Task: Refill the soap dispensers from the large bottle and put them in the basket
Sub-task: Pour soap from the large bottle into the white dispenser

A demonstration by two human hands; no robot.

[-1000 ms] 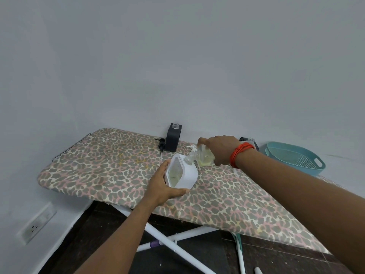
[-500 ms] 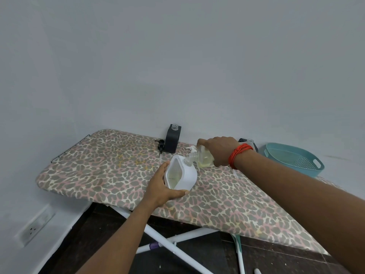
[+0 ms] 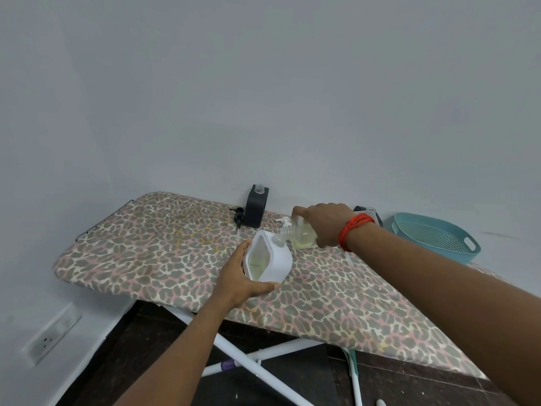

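**A:** Which step is this?

**B:** Pouring, I'd say. The right hand [image 3: 325, 227] is wrapped round the clear bottle [image 3: 303, 235], tipped neck-down to the mouth of the white dispenser [image 3: 268, 257]. The left hand [image 3: 237, 281] grips that dispenser, tilted, near the ironing board's [image 3: 146, 235] front edge.

**A:** And next?

**B:** Probably level the bottle without dripping, cap the dispenser, then carry it to the basket [image 3: 468, 247] by the far right edge. The black dispenser [image 3: 257, 208] stands uncapped at the far edge.

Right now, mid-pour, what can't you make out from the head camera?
All head view:
- dark thing mostly hidden behind right hand.
- Soap level in black dispenser: hidden by its opaque wall.
- Flow from bottle into white dispenser: too small to see.
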